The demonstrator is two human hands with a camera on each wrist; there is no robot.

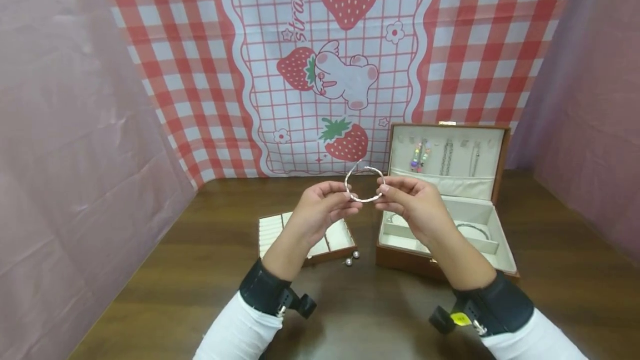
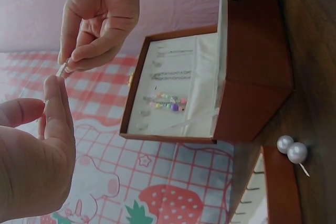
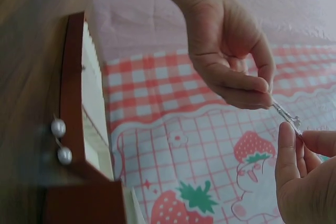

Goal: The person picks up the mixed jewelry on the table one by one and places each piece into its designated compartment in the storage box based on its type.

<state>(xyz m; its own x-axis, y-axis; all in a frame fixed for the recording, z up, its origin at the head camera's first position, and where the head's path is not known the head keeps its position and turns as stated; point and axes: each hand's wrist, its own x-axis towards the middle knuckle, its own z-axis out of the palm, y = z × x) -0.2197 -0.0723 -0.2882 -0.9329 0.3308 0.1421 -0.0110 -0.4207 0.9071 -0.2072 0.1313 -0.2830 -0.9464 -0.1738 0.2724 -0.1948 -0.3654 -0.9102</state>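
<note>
A thin silver open-ended bangle [image 1: 366,200] is raised in front of the strawberry cloth, its gap facing up. My left hand [image 1: 320,207] pinches its left side between thumb and fingers. At the opposite side, my right hand [image 1: 420,207] pinches it the same way. Edge-on, the bangle [image 3: 286,113] spans the fingertips of both hands in the right wrist view. Behind my right hand stands an open brown jewelry box [image 1: 500,165], with necklaces and a colorful beaded strand [image 1: 416,157] in its lid. A bracelet [image 1: 474,229] lies in one compartment.
A shallow jewelry tray [image 1: 345,251] with cream lining sits on the brown table [image 1: 200,271], partly behind my left hand. Two pearl earrings [image 1: 349,261] lie by its front right corner. Checked strawberry cloth [image 1: 200,60] hangs at the back, pink cloth [image 1: 75,126] at the sides.
</note>
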